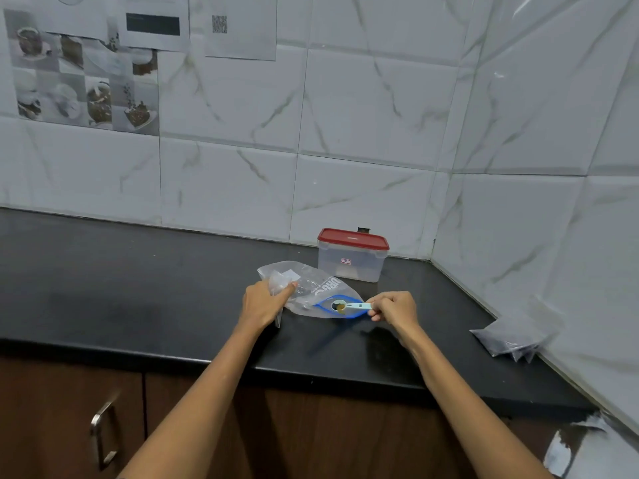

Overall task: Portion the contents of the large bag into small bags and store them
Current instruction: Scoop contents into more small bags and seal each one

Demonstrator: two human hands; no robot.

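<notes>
While two hands (262, 302) grip one bag (311, 292), one scoop (356, 307) enters.

On the table (138, 288) there is one large clear bag (311, 292) with a blue zip mouth, one pale blue scoop (356, 306) at that mouth, and one lidded box (351, 259) at its one o'clock. One heap of small bags (511, 337) lies at three o'clock; their number cannot be told. Two hands show: the left hand (262, 302) and the right hand (394, 307).
</notes>
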